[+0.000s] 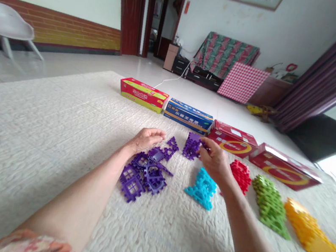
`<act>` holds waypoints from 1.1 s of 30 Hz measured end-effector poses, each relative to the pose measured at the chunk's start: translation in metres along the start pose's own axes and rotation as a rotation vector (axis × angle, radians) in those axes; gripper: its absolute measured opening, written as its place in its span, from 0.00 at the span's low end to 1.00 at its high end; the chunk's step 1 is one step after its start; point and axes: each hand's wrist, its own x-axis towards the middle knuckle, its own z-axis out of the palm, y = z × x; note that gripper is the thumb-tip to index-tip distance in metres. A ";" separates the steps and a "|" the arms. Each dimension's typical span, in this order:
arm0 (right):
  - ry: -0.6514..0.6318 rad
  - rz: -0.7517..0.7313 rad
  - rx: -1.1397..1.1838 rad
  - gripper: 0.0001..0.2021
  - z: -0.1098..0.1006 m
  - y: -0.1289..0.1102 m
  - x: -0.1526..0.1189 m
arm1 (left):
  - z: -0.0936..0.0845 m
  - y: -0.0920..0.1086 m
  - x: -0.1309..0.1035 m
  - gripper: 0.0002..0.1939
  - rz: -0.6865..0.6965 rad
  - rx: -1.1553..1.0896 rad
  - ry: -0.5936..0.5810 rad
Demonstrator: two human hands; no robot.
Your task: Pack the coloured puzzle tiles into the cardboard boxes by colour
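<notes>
Loose purple interlocking plastic building pieces (132, 185), some like window frames and some triangular, lie in a heap on the quilted cover. My left hand (146, 138) hovers at the heap's far edge, fingers stretched out, with nothing visible in it. A neater purple stack (191, 145) stands farther back. Beside that stack, my right hand (214, 156) pinches a purple building piece (205, 144), partly hidden by the fingers. Nearer to me, below the right hand, is a pile of light-blue pieces (201, 188). Red pieces (241, 175) show partly behind my right forearm.
Green pieces (270, 205) and yellow pieces (311, 232) lie to the right. Along the back stand a red-yellow box (142, 95), a blue box (188, 116) and two dark-red boxes (231, 140). A white chair (8, 22) is far left.
</notes>
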 end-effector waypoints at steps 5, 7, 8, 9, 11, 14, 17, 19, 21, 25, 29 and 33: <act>0.161 -0.055 -0.137 0.14 -0.004 0.001 0.000 | 0.000 0.002 -0.001 0.22 -0.021 -0.005 0.012; 0.142 -0.093 -0.197 0.12 -0.001 -0.003 -0.002 | 0.001 0.002 -0.001 0.22 -0.024 -0.006 0.016; 0.127 -0.110 -0.224 0.12 0.001 -0.005 -0.003 | 0.001 0.002 -0.001 0.22 -0.025 -0.007 0.018; 0.113 -0.126 -0.246 0.12 0.002 -0.006 -0.005 | 0.001 0.002 0.000 0.23 -0.025 -0.008 0.021; 0.097 -0.168 -0.280 0.11 0.005 -0.007 -0.006 | 0.000 0.002 0.000 0.23 -0.026 -0.006 0.024; 0.106 -0.278 -0.306 0.10 0.010 -0.006 -0.009 | 0.000 0.002 0.000 0.23 -0.026 0.000 0.023; 0.114 -0.352 -0.351 0.08 0.015 -0.007 -0.012 | 0.000 0.002 0.000 0.23 -0.024 0.002 0.021; 0.112 -0.335 -0.409 0.07 0.019 -0.008 -0.015 | 0.000 0.003 -0.001 0.22 -0.026 0.005 0.022; 0.122 -0.301 -0.468 0.07 0.021 -0.006 -0.016 | 0.000 0.003 -0.001 0.22 -0.026 0.007 0.020; 0.174 -0.271 -0.525 0.07 0.025 0.001 -0.016 | 0.000 0.002 0.000 0.22 -0.016 0.015 0.015; 0.201 -0.251 -0.531 0.08 0.028 0.007 -0.014 | -0.001 -0.002 0.001 0.22 -0.008 0.024 0.011; 0.219 -0.255 -0.553 0.07 0.029 0.004 -0.014 | 0.000 -0.002 0.001 0.22 -0.020 0.024 0.017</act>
